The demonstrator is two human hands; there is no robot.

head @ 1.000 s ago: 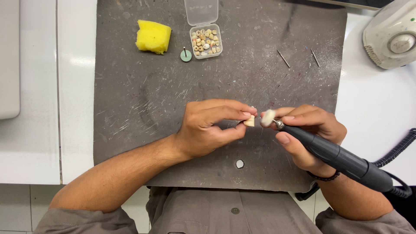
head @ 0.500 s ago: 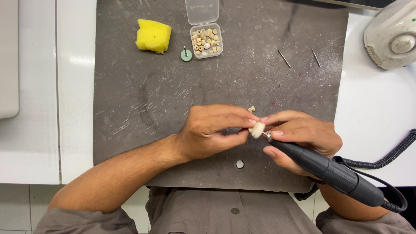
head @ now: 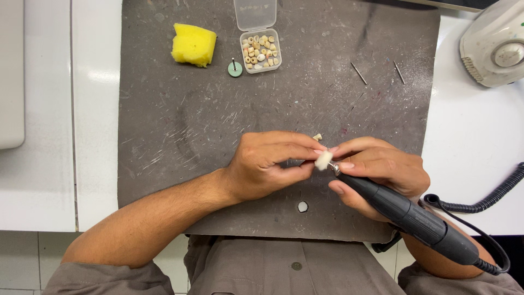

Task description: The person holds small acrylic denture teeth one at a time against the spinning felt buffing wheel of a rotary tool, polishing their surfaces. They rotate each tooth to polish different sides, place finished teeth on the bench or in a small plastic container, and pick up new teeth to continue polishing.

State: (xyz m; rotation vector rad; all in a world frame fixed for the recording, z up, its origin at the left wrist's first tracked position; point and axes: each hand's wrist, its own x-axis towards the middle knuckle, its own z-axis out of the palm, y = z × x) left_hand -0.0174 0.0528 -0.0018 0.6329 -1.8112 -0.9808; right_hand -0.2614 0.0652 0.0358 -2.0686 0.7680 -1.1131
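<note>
Two hands meet over the middle of a scratched grey mat in the head view. The left hand comes in from the lower left with its forearm slanting across the mat edge, fingers curled and pinched together at the tips; what they pinch is too small and too hidden to tell. The right hand is closed around a black rotary handpiece, held like a pen, its body running back toward the lower right to a coiled black cord. The handpiece's white felt tip sits right at the left fingertips. A tiny pale piece lies on the mat just beyond those fingertips.

Well beyond the hands stands a small clear box, lid open, filled with small beige and white tooth-like pieces. Beside it are a green disc on a pin and a yellow sponge.
</note>
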